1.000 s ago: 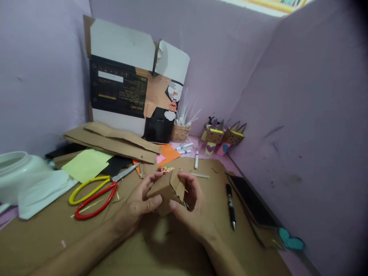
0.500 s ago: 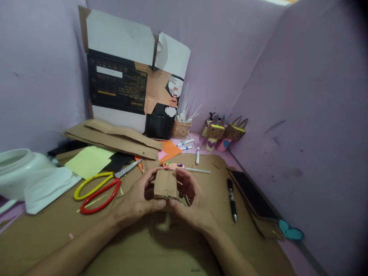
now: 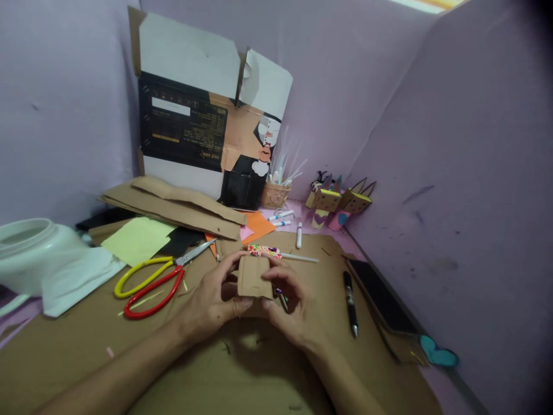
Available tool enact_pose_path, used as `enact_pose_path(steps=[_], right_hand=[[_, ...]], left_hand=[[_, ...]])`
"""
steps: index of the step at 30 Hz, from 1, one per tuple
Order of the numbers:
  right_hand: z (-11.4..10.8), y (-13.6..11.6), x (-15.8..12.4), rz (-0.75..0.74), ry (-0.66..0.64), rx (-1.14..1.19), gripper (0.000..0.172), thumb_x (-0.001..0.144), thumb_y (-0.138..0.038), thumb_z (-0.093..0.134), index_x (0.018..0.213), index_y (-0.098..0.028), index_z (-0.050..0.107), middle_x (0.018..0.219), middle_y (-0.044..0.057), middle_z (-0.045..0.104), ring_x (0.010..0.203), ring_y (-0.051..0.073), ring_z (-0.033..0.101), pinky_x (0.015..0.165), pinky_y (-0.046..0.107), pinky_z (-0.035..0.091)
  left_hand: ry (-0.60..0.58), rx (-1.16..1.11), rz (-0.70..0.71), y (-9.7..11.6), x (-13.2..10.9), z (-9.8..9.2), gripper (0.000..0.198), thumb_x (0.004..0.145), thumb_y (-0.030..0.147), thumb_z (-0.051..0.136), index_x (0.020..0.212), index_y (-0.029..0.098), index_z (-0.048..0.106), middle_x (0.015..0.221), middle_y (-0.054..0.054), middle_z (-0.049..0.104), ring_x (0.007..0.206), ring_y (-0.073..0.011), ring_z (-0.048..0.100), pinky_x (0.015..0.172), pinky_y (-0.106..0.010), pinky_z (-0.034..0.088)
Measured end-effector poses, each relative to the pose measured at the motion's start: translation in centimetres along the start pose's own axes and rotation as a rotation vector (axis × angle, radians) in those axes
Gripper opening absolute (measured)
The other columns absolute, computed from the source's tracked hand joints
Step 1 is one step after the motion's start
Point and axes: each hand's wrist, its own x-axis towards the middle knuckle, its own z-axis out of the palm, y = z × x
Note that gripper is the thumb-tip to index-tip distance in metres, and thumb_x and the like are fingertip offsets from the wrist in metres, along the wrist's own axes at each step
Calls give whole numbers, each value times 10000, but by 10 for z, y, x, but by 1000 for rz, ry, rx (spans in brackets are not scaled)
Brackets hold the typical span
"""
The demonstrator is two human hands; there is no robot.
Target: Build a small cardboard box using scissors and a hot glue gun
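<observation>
Both my hands hold a small folded piece of brown cardboard (image 3: 254,276) just above the brown-paper work surface (image 3: 86,346). My left hand (image 3: 211,300) grips its left side, thumb under the lower edge. My right hand (image 3: 289,305) closes on its right side with fingers curled over the top. A small patterned, colourful object (image 3: 264,251) lies just behind the cardboard, next to a thin white stick (image 3: 300,258). Scissors with yellow and red handles (image 3: 151,279) lie to the left of my left hand.
A black pen (image 3: 349,304) and a dark flat phone-like object (image 3: 380,300) lie to the right. Cardboard sheets (image 3: 173,204), coloured paper (image 3: 136,239), a flattened printed box (image 3: 203,121), a small basket of sticks (image 3: 273,195), markers, little cardboard figures (image 3: 341,202) and a white jar (image 3: 26,248) stand behind and left.
The cardboard piece was turned in my hands from a tilted, open-flapped pose to a flat, upright face toward me. Both hands shifted slightly away from me with it.
</observation>
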Motion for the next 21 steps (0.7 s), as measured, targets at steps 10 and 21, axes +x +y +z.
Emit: enact_pose_path(steps=[10,21], right_hand=[[-1,5,10,82,77,147,197,794,-355,656,980,-290,667,1372,74,468,1280,248,442,1007,426,410],[-6,-7,7,-86,-180,-260,319,727,-318,725,1037,-272,661,1265,106,542,1176,284,514,973,461,415]], left_hand=[[13,95,-44,3,3,-3,766,752,325,670,1400,237,270,1342,-144,462,1078,-308,575,872,-425,491],[68,347,26,-4,6,-10,764,690,153,650,1396,190,361,1417,-107,436,1283,-327,389,1080,-488,277]])
